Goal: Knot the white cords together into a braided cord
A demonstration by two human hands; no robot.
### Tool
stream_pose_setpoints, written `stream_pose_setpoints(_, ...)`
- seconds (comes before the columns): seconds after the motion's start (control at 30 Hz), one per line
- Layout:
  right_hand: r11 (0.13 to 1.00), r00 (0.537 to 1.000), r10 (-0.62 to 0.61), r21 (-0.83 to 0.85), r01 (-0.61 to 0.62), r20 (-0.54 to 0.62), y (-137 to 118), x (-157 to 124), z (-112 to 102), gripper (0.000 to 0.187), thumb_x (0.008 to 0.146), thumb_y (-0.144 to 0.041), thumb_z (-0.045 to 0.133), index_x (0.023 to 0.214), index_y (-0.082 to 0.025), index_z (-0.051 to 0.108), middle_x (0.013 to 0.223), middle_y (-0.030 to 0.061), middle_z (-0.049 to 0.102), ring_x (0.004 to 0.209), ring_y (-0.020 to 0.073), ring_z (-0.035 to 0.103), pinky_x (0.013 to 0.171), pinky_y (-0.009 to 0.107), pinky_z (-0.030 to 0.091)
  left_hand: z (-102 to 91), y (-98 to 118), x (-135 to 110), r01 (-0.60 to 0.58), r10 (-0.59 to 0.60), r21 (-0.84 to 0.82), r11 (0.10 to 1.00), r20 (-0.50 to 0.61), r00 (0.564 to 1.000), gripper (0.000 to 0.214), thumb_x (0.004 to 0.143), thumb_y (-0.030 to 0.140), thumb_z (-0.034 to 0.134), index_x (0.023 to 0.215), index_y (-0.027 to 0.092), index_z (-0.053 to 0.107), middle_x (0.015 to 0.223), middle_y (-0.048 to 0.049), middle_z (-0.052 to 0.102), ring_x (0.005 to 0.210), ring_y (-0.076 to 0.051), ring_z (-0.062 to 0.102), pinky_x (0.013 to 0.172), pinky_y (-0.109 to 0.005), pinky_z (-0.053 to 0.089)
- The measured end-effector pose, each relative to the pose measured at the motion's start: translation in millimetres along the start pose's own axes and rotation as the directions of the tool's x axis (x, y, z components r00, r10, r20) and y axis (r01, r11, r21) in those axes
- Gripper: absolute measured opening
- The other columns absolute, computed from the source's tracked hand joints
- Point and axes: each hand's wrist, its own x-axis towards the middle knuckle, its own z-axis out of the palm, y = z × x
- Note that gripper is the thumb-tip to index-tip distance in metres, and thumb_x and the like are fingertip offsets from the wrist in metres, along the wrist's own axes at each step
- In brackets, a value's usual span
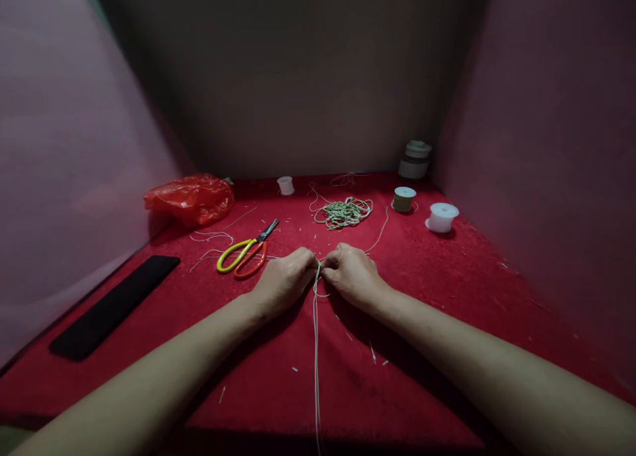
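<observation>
My left hand (289,277) and my right hand (350,272) meet knuckle-near at the middle of the red cloth. Both have their fingers pinched closed on thin pale cord (316,350), whose strands run from between the fingertips straight down past the table's near edge. A small loop of cord hangs just below the fingertips. From behind my right hand an olive cord leads up toward a spool of olive cord (403,200). Scissors (251,252) with one yellow and one red handle lie left of my left hand, blades pointing away. The fingertips partly hide the knot area.
Beyond the hands lies a tangled green-and-white braided cord (344,213). White spools (442,219) stand at right and back, near stacked round containers (415,160). A red plastic bag (191,199) and a black flat strip (114,307) lie left. Pale walls flank the red cloth (427,390), strewn with cord scraps.
</observation>
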Motion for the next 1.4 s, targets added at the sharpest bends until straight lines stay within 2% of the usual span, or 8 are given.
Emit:
stream_pose_setpoints(0.23,0.994,0.999,-0.03,0.102,0.034,-0.044,5.1,0.0,1.2,0.015,0.074,-0.02,0.05,0.073,-0.019,0.065,0.08,0.0038,0.055,0.072,0.0134,0.052,0.062,0.023,0.036,-19.1,8.3,-2.5,-0.011,0.005,-0.053,0.999,-0.101,0.995,0.017,0.083,0.032,0.048,0.077,0.017,0.053,0.073,-0.0015,0.057,0.064,-0.011,0.051,0.06,-0.022,0.038)
stream_pose_setpoints(0.53,0.946,0.933,0.053,0.316,0.067,-0.357,25.3,19.3,-20.4,0.009,0.068,-0.013,0.048,0.064,-0.016,0.056,0.071,0.0025,0.054,0.069,0.0129,0.048,0.066,0.025,0.038,-21.5,39.9,-19.6,0.032,-0.111,0.302,0.953,0.248,0.962,0.024,0.084,0.037,0.038,0.081,0.019,0.054,0.072,-0.006,0.064,0.063,-0.02,0.059,0.052,-0.027,0.031)
stream_pose_setpoints(0.77,0.161,0.881,0.473,0.982,-0.102,0.013,48.2,25.3,-68.3,0.005,0.069,-0.014,0.045,0.066,-0.017,0.045,0.065,-0.0006,0.051,0.044,0.0061,0.039,0.037,0.02,0.021,-17.2,36.8,-21.7,-0.011,-0.068,0.289,0.957,0.262,0.963,0.019,0.084,0.026,0.035,0.079,0.019,0.051,0.07,-0.0059,0.063,0.062,-0.019,0.058,0.054,-0.028,0.031)
stream_pose_setpoints(0.93,0.007,0.924,0.368,0.993,-0.114,0.104,53.2,20.3,-85.0,0.01,0.069,-0.012,0.046,0.064,-0.018,0.041,0.053,-0.005,0.041,0.038,0.004,0.027,0.035,0.019,0.016,-17.1,37.4,-19.2,0.012,-0.066,0.206,0.979,0.256,0.964,0.016,0.083,0.025,0.038,0.073,0.019,0.05,0.065,-0.0032,0.058,0.059,-0.015,0.053,0.056,-0.026,0.032)
stream_pose_setpoints(1.03,0.176,0.93,0.367,0.984,-0.041,-0.026,62.0,16.4,-99.9,0.008,0.068,-0.015,0.048,0.064,-0.018,0.042,0.052,-0.0049,0.04,0.038,0.0038,0.026,0.037,0.019,0.017,-23.9,35.3,-15.4,0.035,-0.08,0.154,0.987,0.293,0.953,0.016,0.081,0.025,0.04,0.07,0.019,0.05,0.064,-0.0019,0.056,0.058,-0.014,0.05,0.056,-0.025,0.032)
stream_pose_setpoints(1.2,0.899,0.923,0.369,0.297,-0.323,-0.114,74.5,6.1,-128.1,0.004,0.064,-0.018,0.056,0.066,-0.016,0.057,0.058,0.003,0.052,0.044,0.009,0.038,0.042,0.024,0.023,-35.2,26.7,-9.3,0.108,-0.091,-0.026,0.994,0.357,0.93,0.031,0.082,0.047,0.042,0.074,0.019,0.051,0.068,-0.0001,0.058,0.061,-0.013,0.051,0.055,-0.023,0.033)
stream_pose_setpoints(1.33,0.928,0.864,0.1,-0.266,-0.259,-0.494,54.2,-0.1,-110.6,0.019,0.069,-0.014,0.049,0.084,-0.016,0.061,0.088,0.0106,0.058,0.065,0.0175,0.051,0.054,0.029,0.033,-23.9,25.8,-7.0,0.203,-0.22,0.095,0.974,0.212,0.952,0.035,0.08,0.053,0.042,0.078,0.019,0.051,0.072,-0.0024,0.06,0.065,-0.016,0.055,0.057,-0.026,0.034)
stream_pose_setpoints(1.4,0.969,0.913,-0.069,-0.245,-0.035,-0.402,36.9,-2.3,-85.6,0.023,0.069,-0.01,0.048,0.088,-0.015,0.06,0.092,0.0103,0.058,0.072,0.0173,0.053,0.06,0.028,0.037,-16.1,26.9,-6.5,0.2,-0.229,0.171,0.965,0.17,0.959,0.025,0.082,0.043,0.042,0.078,0.019,0.05,0.075,-0.0032,0.062,0.068,-0.018,0.056,0.058,-0.027,0.034)
